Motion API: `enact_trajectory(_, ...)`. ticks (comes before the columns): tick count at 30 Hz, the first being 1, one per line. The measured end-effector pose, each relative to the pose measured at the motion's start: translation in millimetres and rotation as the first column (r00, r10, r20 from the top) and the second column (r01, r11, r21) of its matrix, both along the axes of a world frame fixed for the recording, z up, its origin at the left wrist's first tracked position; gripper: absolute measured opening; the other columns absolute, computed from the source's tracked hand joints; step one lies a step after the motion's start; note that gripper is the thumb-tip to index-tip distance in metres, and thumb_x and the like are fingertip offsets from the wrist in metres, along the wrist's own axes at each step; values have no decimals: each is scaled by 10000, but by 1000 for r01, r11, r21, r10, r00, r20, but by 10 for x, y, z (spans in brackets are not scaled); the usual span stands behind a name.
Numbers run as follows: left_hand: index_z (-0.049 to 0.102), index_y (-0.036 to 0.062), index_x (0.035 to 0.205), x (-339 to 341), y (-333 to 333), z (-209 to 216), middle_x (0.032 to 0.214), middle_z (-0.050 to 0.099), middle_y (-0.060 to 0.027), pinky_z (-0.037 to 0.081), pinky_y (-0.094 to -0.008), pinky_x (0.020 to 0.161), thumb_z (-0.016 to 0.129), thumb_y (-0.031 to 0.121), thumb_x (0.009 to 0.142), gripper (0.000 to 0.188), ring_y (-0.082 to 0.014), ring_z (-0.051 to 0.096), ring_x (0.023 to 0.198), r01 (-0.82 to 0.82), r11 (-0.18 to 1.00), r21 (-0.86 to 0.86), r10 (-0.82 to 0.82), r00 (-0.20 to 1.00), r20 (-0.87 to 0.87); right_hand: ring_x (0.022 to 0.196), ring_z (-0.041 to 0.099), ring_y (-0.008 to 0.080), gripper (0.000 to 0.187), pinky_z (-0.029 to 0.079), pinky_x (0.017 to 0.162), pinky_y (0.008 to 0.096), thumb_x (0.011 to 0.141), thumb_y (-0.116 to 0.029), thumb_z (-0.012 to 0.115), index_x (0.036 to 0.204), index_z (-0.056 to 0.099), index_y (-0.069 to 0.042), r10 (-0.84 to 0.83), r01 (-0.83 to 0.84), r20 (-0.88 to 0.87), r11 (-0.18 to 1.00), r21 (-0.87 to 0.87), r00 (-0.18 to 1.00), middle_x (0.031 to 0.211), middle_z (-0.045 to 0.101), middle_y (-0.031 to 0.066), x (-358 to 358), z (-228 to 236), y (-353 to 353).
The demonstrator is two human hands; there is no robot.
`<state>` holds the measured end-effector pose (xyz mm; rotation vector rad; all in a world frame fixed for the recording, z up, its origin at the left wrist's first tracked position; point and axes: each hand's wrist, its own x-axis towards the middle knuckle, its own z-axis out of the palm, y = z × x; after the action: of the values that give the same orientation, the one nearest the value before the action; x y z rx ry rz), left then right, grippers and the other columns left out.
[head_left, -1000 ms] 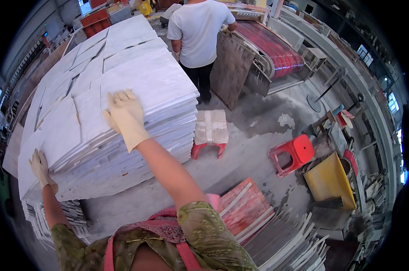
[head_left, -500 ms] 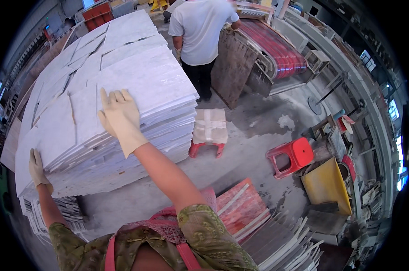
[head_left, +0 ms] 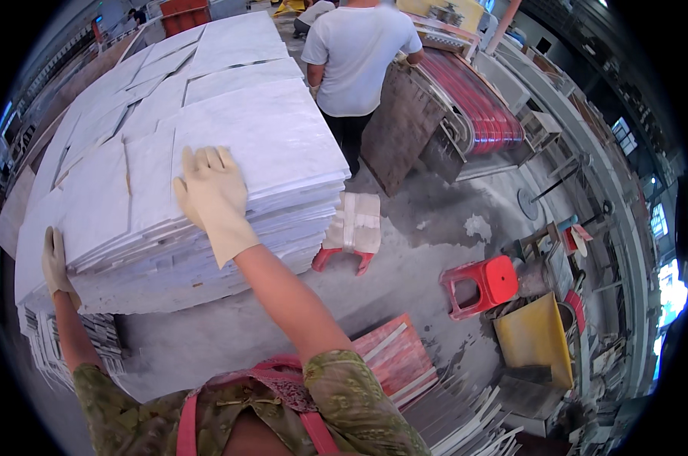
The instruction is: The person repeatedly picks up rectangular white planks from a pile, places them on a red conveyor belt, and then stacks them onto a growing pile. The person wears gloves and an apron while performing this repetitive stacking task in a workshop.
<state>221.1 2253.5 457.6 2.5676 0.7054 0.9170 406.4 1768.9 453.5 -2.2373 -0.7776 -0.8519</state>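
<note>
A broad, layered stack of thin white stone slabs (head_left: 260,125) fills the left half of the view. My right hand (head_left: 213,190), in a cream rubber glove, lies on the top slab near its front edge, fingers stretched and slightly spread. At the stack's near left corner, my left hand (head_left: 55,262), gloved the same way, rests against the slab edge with fingers pointing up and away. Its thumb side is partly hidden. Neither hand has anything wrapped in its fingers.
A co-worker (head_left: 351,61) in a white shirt stands beyond the stack, beside a red roller conveyor (head_left: 473,99). On the floor are a padded stool (head_left: 359,220), a red plastic stool (head_left: 481,285), a yellow panel (head_left: 538,338), a red slab (head_left: 393,357) and several stone strips (head_left: 466,418).
The whole view has shifted slightly, with the stools and yellow panel lower and further left. Both hands keep nearly the same places on the slabs.
</note>
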Motion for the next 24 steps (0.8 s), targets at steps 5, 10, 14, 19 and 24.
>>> enact_trajectory(5, 546, -51, 1377, 103, -50, -12, 1398, 584, -228, 388, -359, 1104, 503, 392, 1041, 558, -335, 533, 1328, 12, 1000, -21, -12, 1000, 8, 1241, 526, 270, 485, 307, 1157, 391, 984, -353, 482, 1296, 580, 5, 17, -24, -92, 996, -81, 996, 1239, 638, 144, -1, 51, -54)
enact_trajectory(10, 592, -43, 1327, 113, -70, -41, 1340, 613, -250, 411, -381, 1087, 495, 365, 1037, 510, -367, 559, 1289, -33, 995, 90, 33, 999, 0, 1203, 559, 271, 430, 363, 1119, 391, 974, -359, 494, 1151, 650, 0, 24, -30, -55, 993, -116, 998, 1198, 662, 134, 44, 7, -35)
enact_trajectory(14, 646, 19, 1273, 149, -194, -47, 1277, 649, -219, 434, -400, 1055, 493, 340, 1030, 431, -390, 581, 1228, -47, 985, 166, 37, 997, 62, 1091, 611, 323, 373, 444, 1020, 416, 952, -352, 534, 1058, 669, -22, 22, -18, 48, 997, -76, 999, 1114, 683, 154, 103, -38, -48)
enact_trajectory(19, 671, 110, 1250, 261, -257, -88, 1264, 666, -143, 421, -443, 1045, 447, 355, 1031, 398, -364, 597, 1178, -119, 965, 232, 110, 993, 51, 1097, 618, 328, 347, 453, 1017, 417, 941, -301, 565, 1076, 686, -6, 39, -55, -120, 989, -135, 992, 1151, 685, 176, -69, 238, -137)
enact_trajectory(24, 667, 140, 1264, 355, -188, -62, 1262, 667, -147, 422, -450, 1024, 408, 441, 1021, 465, -366, 597, 1175, -150, 969, 197, 149, 989, 22, 1022, 647, 353, 231, 495, 972, 445, 903, -164, 621, 1046, 693, 2, 147, -148, 16, 980, 135, 989, 1089, 703, 180, -267, 133, -249)
